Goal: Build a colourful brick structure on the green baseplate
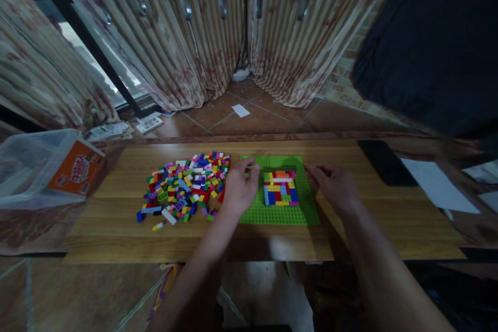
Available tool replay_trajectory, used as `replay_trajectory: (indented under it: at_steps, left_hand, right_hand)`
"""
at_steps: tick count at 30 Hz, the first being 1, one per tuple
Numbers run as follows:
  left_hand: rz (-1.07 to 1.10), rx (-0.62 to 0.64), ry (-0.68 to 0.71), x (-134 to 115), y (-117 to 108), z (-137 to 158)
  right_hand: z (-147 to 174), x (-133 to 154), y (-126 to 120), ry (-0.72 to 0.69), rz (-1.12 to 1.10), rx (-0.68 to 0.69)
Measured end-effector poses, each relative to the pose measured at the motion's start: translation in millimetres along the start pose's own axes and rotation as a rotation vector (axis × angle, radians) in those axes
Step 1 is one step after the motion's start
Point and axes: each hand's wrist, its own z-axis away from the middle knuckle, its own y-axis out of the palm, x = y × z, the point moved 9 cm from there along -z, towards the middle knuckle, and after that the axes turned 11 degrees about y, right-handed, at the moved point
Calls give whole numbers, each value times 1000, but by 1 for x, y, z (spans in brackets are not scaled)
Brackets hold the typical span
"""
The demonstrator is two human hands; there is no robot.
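Head view: left hand [243, 187] is hovering half-curled, right hand [330, 182] is bunching narrowly, holdings unclear, at opposite edges of the board [288, 215]; blocks [280, 188] are sitting mid-board; leftward straying could be scattering the pile [190, 181].

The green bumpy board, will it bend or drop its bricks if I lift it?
The green board is probably light, since it looks like a thin sheet. It may bend a little, being wide and flat. The colourful bricks would likely stay put, packed together on its studded top.
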Motion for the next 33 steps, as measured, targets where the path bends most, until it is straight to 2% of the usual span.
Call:
replay_trajectory:
  at_steps: [4,10,13,15,18,23,28,33]
  left_hand:
    - [55,-150,45,10,-35,-6]
    - [77,-306,-2,26,-79,-6]
    - [68,-335,-42,30,-92,-5]
    - [53,-334,-52,33,-94,-5]
    - [53,-274,-8,32,-84,-7]
    - [54,-49,51,17,-39,-2]
    - [-66,92,69,-3,-3,8]
    - [-89,136,77,-8,25,9]
  right_hand:
    - [13,21,3,-116,-22,-79]
    - [38,52,11,-278,-41,-148]
    - [38,52,10,-286,-42,-195]
    - [31,45,11,-230,-34,-176]
    - [20,25,21,-85,45,-59]
    - [18,2,36,16,87,115]
    - [16,-9,43,81,33,162]
    - [12,-12,44,104,-37,170]
